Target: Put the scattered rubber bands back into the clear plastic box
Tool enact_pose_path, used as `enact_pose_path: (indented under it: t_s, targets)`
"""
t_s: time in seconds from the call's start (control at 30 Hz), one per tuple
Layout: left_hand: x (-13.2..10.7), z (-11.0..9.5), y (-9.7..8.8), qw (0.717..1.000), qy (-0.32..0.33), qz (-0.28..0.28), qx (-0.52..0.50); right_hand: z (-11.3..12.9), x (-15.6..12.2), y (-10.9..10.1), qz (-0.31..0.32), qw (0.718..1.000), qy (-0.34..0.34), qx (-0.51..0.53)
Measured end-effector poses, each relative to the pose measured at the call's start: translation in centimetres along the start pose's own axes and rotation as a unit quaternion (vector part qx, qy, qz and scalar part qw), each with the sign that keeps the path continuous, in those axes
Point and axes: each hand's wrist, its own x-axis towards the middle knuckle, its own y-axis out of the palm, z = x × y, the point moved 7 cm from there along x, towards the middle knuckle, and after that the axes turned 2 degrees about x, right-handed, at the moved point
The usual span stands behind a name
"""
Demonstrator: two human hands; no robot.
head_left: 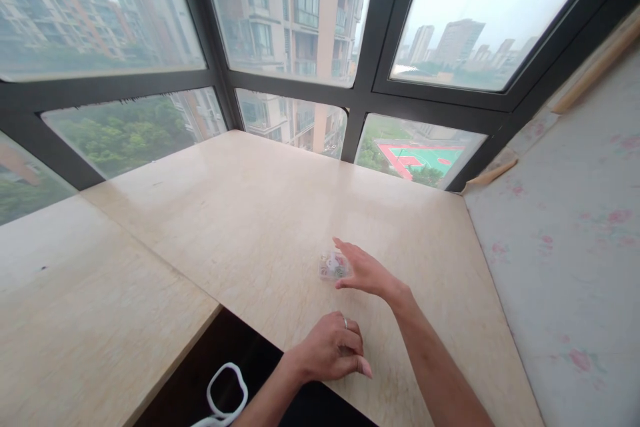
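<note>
A small clear plastic box [333, 266] with tiny bits inside lies on the beige stone sill [260, 213]. My right hand [364, 270] reaches over to it, fingers stretched out and touching its right side, not wrapped round it. My left hand [333, 347] rests on the sill's near edge with its fingers curled loosely under and a ring on one finger. I see nothing in the left hand.
Dark-framed bay windows [360, 90] close off the far side, with towers and a sports court outside. A floral mattress [575, 240] lies along the right. A second stone slab [85, 320] sits at the left, and a white looped cord [227, 393] lies in the dark gap below.
</note>
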Motion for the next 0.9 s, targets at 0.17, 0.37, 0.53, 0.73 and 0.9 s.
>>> enact_pose_path:
  t_s: [0.17, 0.37, 0.53, 0.73, 0.9]
  targets:
    - [0.0, 0.0, 0.1, 1.0, -0.003, 0.022, 0.015, -0.3, -0.3, -0.1, 0.01, 1.0, 0.01, 0.005]
    - [-0.1, 0.6, 0.0, 0.998, -0.057, 0.008, -0.024, -0.8, -0.5, -0.4, -0.012, 0.999, 0.022, 0.025]
    - [-0.4, 1.9, -1.5, 0.978, -0.104, -0.12, -0.138, -1.3, -0.7, -0.8, -0.028, 0.995, 0.037, 0.087]
    - [-1.9, 3.5, -5.7, 0.947, -0.128, -0.276, -0.1, -1.8, -1.3, -1.7, -0.027, 0.982, 0.059, 0.175]
    - [-2.6, 5.4, -9.1, 0.906, -0.18, -0.363, -0.121, -0.9, -1.6, -2.6, -0.026, 0.976, 0.051, 0.208]
